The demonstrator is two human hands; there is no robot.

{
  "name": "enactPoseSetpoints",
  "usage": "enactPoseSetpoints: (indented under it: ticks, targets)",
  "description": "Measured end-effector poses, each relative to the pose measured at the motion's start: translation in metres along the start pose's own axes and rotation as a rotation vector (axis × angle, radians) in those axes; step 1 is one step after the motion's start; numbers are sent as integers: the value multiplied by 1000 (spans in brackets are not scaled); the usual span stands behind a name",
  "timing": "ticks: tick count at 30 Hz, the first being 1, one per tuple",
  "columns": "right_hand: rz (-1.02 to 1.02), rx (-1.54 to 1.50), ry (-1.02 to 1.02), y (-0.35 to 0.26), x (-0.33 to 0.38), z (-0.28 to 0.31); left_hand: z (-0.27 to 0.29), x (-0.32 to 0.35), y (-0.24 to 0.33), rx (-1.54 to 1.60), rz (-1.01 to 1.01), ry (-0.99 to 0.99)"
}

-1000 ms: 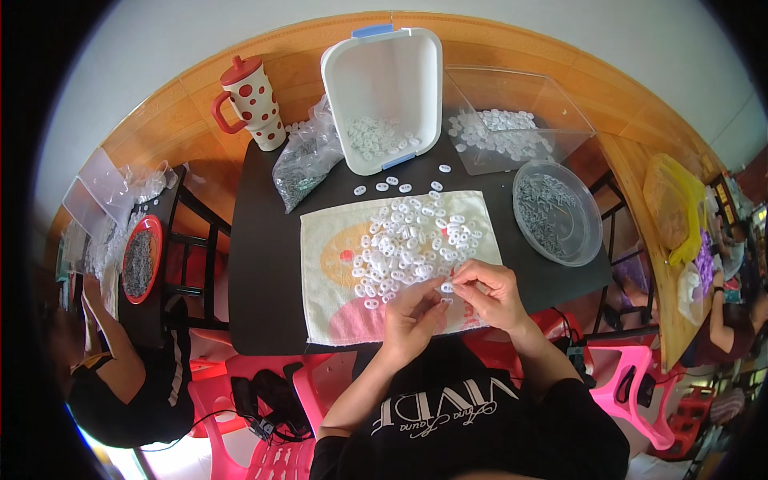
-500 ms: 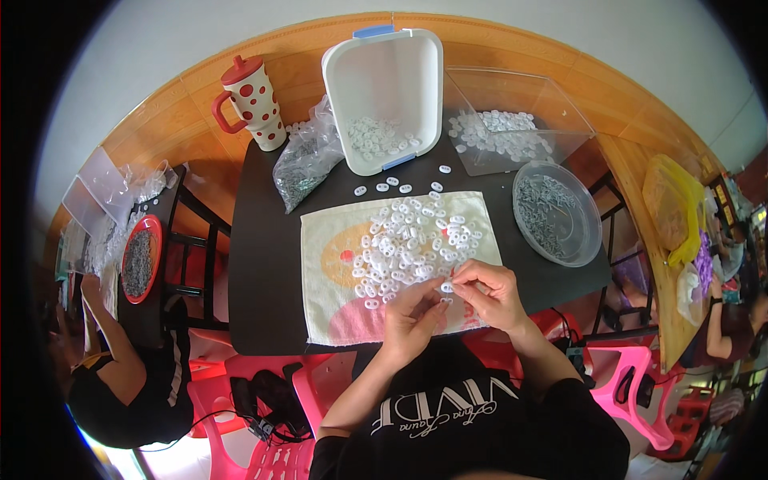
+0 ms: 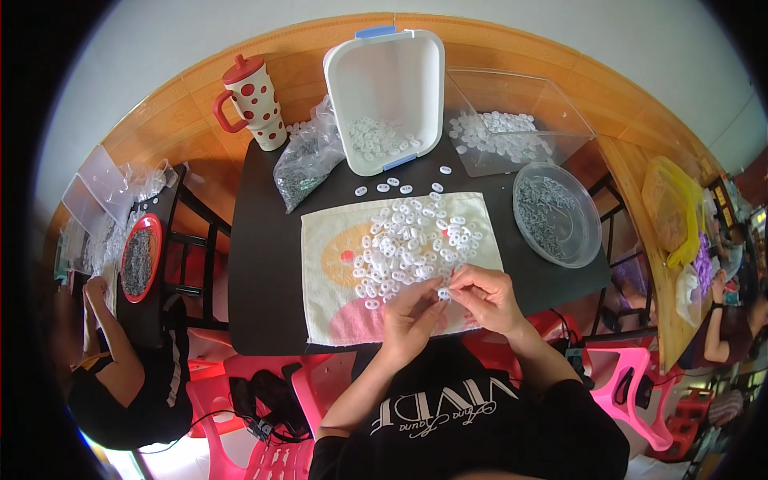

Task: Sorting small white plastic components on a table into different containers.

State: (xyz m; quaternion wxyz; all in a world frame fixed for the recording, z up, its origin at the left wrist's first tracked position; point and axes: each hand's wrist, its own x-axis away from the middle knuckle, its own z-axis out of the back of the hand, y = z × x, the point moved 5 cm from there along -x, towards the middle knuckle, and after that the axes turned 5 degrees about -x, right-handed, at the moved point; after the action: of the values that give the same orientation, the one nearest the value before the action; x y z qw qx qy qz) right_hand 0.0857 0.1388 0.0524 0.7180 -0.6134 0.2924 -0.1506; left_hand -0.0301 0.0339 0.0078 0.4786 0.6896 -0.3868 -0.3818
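My left hand [image 3: 410, 322] is closed, with thumb and forefinger on a small white oval plastic piece [image 3: 444, 294] that has two dark-looking holes. My right hand [image 3: 490, 301] meets it from the other side, its fingertips pinched at the piece's edge; whatever they grip is too small to make out. Just beyond both hands, a heap of similar white oval pieces [image 3: 408, 244] covers the middle of a cream cloth [image 3: 320, 308] with orange and pink shapes. Both hands hover over the cloth's near edge.
On the dark table [image 3: 260, 240] stand a white bin [image 3: 384, 88], a clear box of white pieces [image 3: 500, 134], a round tub of small grey metal parts [image 3: 592, 220], a bag of such parts [image 3: 304, 164] and a spotted tumbler [image 3: 260, 112]. Another person [image 3: 120, 376] sits at left.
The white piece and the fingertips around it have shifted slightly toward me. My right hand has turned a little against my left. The heap looks unchanged.
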Motion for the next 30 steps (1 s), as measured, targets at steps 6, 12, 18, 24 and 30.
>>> enactPoseSetpoints:
  ticks: [6,12,18,24,30]
  targets:
    - [109,17,37,-1,0,-2,1,0,-2,-13,-14,14]
    - [140,72,12,-1,2,-1,0,0,-1,-97,-29,32]
    - [277,194,4,6,6,3,-6,-5,10,-600,-211,33]
    - [252,361,-50,11,10,2,-18,-5,21,-866,-342,53]
    - [218,378,-28,8,11,2,-20,-5,22,-949,-299,17]
